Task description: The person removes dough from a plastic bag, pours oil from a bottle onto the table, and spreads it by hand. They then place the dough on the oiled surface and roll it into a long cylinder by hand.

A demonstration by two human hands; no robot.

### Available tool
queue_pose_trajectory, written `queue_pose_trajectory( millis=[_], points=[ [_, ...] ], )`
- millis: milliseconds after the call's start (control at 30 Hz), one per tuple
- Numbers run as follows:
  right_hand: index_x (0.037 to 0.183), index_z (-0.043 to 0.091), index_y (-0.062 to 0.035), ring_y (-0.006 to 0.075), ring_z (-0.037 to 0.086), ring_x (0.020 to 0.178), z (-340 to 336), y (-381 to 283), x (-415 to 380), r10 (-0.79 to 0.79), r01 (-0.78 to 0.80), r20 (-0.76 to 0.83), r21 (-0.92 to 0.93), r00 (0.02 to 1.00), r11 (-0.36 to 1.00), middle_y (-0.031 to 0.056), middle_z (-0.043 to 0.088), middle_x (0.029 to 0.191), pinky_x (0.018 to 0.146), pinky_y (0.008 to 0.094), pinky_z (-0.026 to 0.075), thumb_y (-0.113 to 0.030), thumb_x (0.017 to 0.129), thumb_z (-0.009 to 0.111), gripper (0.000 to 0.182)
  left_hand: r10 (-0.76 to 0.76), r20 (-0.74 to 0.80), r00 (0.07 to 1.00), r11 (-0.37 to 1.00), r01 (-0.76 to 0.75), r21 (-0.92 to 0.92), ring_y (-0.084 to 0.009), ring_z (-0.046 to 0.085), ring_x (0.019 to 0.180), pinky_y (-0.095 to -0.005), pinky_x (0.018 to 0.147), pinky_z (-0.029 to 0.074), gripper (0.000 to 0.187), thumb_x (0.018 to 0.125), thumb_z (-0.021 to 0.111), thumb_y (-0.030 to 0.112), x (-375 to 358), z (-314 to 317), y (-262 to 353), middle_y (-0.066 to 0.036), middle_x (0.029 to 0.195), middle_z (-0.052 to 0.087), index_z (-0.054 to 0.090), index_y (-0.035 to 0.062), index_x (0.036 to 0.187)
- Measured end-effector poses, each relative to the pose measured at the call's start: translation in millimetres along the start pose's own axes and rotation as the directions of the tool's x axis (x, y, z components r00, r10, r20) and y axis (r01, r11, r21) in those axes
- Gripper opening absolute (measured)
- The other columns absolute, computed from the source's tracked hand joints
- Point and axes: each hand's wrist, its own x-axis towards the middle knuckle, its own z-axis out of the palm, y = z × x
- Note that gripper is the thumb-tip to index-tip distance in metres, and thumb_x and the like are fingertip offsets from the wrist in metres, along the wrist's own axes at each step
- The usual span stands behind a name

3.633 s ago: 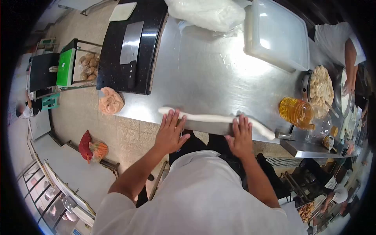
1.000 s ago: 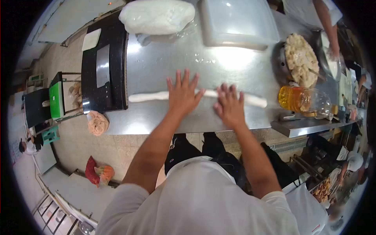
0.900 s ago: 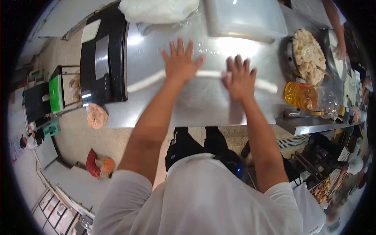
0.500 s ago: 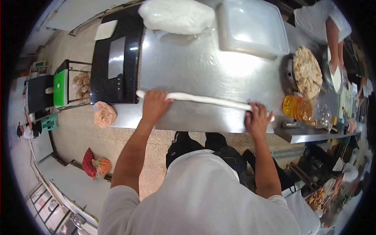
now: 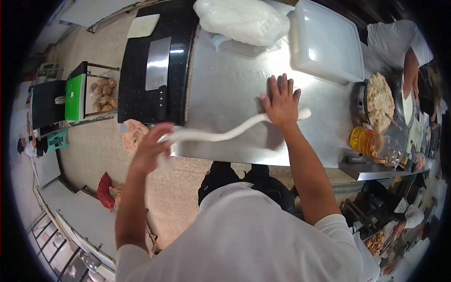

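A long white rope of dough [image 5: 225,136] runs in a wavy line between my two hands over the steel table [image 5: 216,89]. My left hand [image 5: 155,144], somewhat blurred, grips the rope near its left end at the table's front left edge, and a short piece hangs below it. My right hand [image 5: 282,105] lies on the rope close to its right end, palm down with the fingers spread. The rope's rounded right tip [image 5: 305,113] sticks out beyond that hand.
On the black board [image 5: 134,84] at the left lies a wide cleaver [image 5: 158,63]. A white bagged mass [image 5: 242,21] and a plastic bin [image 5: 329,42] stand at the back. At the right are a filled pan [image 5: 379,101], oil bottles [image 5: 365,140] and a co-worker's arm [image 5: 411,70].
The view has shifted. My left hand has moved left and down, pulling the rope's left part towards the table edge. My right hand has moved up and left, fingers now spread; the rope has become wavy.
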Motion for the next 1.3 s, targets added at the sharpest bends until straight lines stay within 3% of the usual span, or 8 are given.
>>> queue_pose_trajectory(
  millis=[133,200,267,400,500,867,1033,1300],
  points=[
    [0.154,0.042,-0.0112,0.0474,0.027,0.148,4,-10,-24,0.085,-0.085,-0.080,0.007,0.993,0.996,0.0260,0.032,0.160,0.119,0.0662,0.017,-0.049,0.101,0.043,0.065,0.144,-0.074,0.987,0.937,-0.160,-0.310,-0.0191,0.064,0.096,-0.0327,0.077,0.057,0.042,0.093,0.069,0.006,110,130,-20,-0.009,0.119,0.060,0.054,0.0046,0.132],
    [0.152,0.043,-0.0068,0.0495,0.029,0.147,12,-17,-82,0.048,-0.049,-0.025,-0.032,0.999,0.998,0.0309,0.032,0.158,0.119,0.0659,0.017,-0.046,0.099,0.047,0.066,0.196,-0.174,0.965,0.980,-0.185,0.078,-0.0272,0.060,0.114,-0.0445,0.095,0.053,0.043,0.096,0.068,0.018,134,192,-25,-0.014,0.134,0.054,0.055,0.0072,0.136],
    [0.154,0.035,0.0002,0.0528,0.024,0.147,2,-21,-154,-0.031,0.017,0.108,0.130,0.994,0.991,0.0309,0.029,0.159,0.120,0.0652,0.014,-0.041,0.098,0.051,0.072,0.719,0.030,0.695,0.489,-0.536,0.688,-0.0385,0.047,0.134,-0.0529,0.112,0.039,0.049,0.096,0.067,0.028,152,225,-94,-0.020,0.144,0.049,0.054,0.0063,0.139],
    [0.158,0.034,-0.0098,0.0447,0.019,0.153,-13,12,-179,-0.157,0.108,0.237,0.204,0.959,0.973,0.0192,0.026,0.165,0.120,0.0647,0.015,-0.039,0.098,0.050,0.068,0.445,0.514,0.733,0.341,-0.670,0.660,-0.0447,0.035,0.145,-0.0607,0.119,0.024,0.058,0.100,0.056,0.035,84,260,-144,-0.023,0.155,0.041,0.048,0.0031,0.147],
    [0.157,0.037,-0.0134,0.0403,0.020,0.154,7,31,-124,-0.232,0.229,0.217,0.040,0.948,0.973,0.0112,0.028,0.166,0.117,0.0704,0.014,-0.033,0.098,0.048,0.064,0.532,0.418,0.736,-0.035,-0.474,0.880,-0.0453,0.033,0.146,-0.0629,0.119,0.021,0.062,0.101,0.048,0.042,117,272,-135,-0.023,0.156,0.041,0.045,0.0039,0.150],
    [0.155,0.034,0.0010,0.0456,0.025,0.151,25,35,-159,-0.122,0.124,-0.026,0.289,0.992,0.949,0.0268,0.034,0.160,0.121,0.0621,0.016,-0.040,0.094,0.057,0.077,0.595,0.522,0.611,0.048,-0.676,0.735,-0.0425,0.034,0.147,-0.0546,0.121,0.025,0.071,0.098,0.056,0.040,115,281,-150,-0.030,0.156,0.037,0.042,-0.0111,0.146],
    [0.155,0.039,-0.0062,0.0346,0.029,0.152,-25,85,-189,-0.343,0.304,0.276,0.174,0.898,0.937,0.0170,0.036,0.161,0.121,0.0607,0.018,-0.037,0.100,0.050,0.063,0.524,0.353,0.775,0.048,-0.441,0.896,-0.0417,0.034,0.148,-0.0552,0.122,0.022,0.073,0.100,0.051,0.048,69,292,-179,-0.027,0.157,0.037,0.042,-0.0074,0.148],
    [0.152,0.044,-0.0115,0.0469,0.030,0.147,-11,89,-24,-0.060,0.061,-0.094,0.009,0.994,0.998,0.0269,0.036,0.158,0.119,0.0618,0.023,-0.048,0.101,0.045,0.062,0.688,0.165,0.706,-0.068,-0.164,0.984,-0.0388,0.024,0.153,-0.0632,0.122,0.013,0.067,0.102,0.041,0.049,206,278,-79,-0.018,0.162,0.034,0.040,0.0078,0.154]
  ],
)
